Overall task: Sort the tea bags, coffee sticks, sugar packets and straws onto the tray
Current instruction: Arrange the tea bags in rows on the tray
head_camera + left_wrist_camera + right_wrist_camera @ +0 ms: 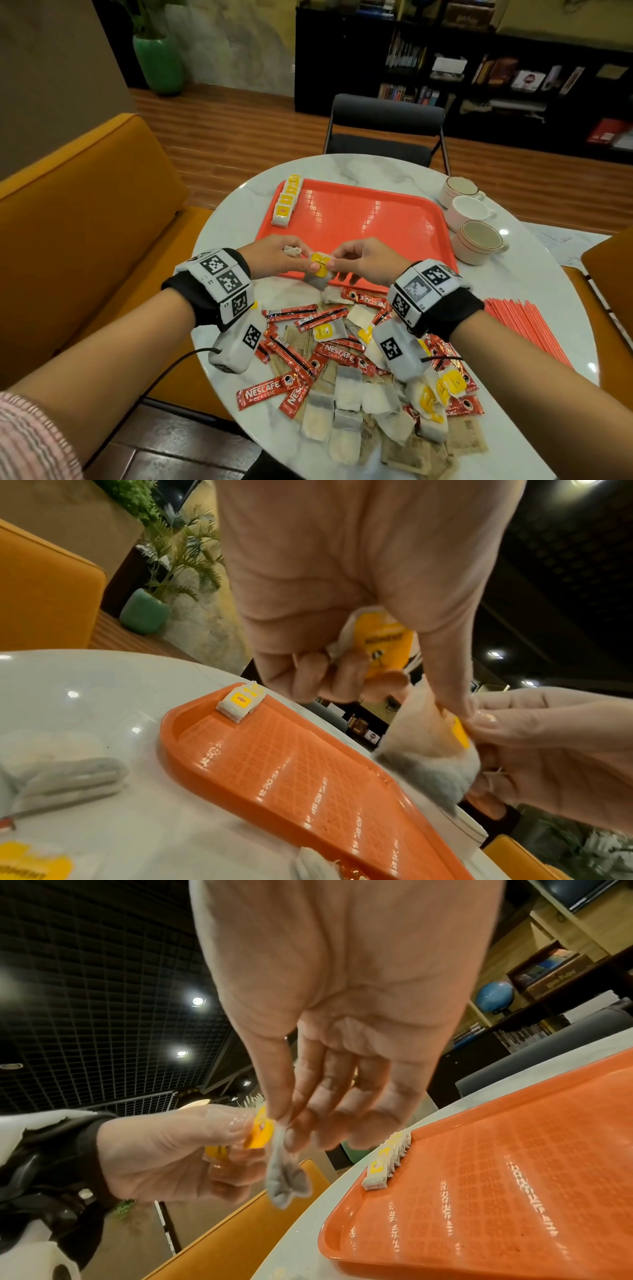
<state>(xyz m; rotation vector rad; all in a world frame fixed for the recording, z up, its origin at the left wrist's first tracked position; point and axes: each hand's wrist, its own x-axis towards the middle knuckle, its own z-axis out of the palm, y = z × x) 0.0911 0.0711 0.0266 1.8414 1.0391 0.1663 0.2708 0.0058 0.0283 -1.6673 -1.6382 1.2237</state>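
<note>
From the head view, you are early in the job: only a short row of tea bags (287, 201) lies along the far left edge of the tray (359, 219), the rest of which is bare. A mixed heap of coffee sticks (337, 353), tea bags and brown sugar packets (407, 452) waits on the table (239, 212) near you, and the straws (524, 325) lie to your right, untouched. Your left hand (274, 255) and right hand (363, 260) meet over the tray's near edge, both pinching one tea bag (320, 270).

The left wrist view adds what the head view hides: your left grip has a second tagged tea bag (380, 642) tucked under its curled fingers.

The right wrist view shows your right thumb and forefinger closed on the bag's top, its other fingers loose, and the bag hanging limp.
</note>
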